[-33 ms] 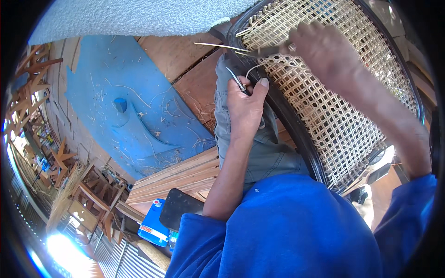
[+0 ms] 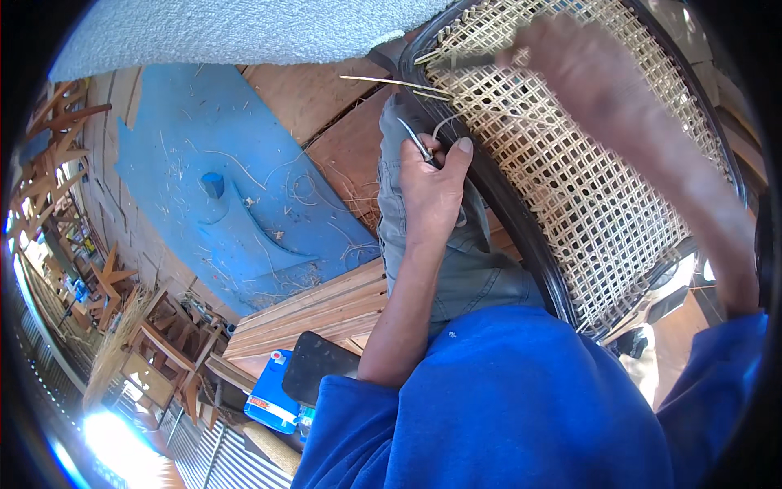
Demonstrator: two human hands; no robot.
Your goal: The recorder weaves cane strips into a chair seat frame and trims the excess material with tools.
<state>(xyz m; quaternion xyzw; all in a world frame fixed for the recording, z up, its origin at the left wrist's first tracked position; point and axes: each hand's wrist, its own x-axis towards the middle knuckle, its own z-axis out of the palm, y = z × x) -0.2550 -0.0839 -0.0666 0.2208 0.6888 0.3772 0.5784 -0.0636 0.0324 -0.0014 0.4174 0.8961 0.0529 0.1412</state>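
cane strand [image 2: 383,81] in blurred right hand [image 2: 570,61]; left hand [image 2: 432,191] gripping metal tool [image 2: 414,138]

The woven cane panel [image 2: 586,163] filled the upper right, its dark rim [image 2: 521,236] curving down like a barrier; the right hand [image 2: 570,65] lay blurred across the weave, blocking its top; the left hand [image 2: 432,191] pressed against the rim, a metal tool [image 2: 414,138] jutting from it; loose cane strands [image 2: 391,81] crossed the gap above; the blue mat [image 2: 212,196] to the left lay open, littered only with scraps.
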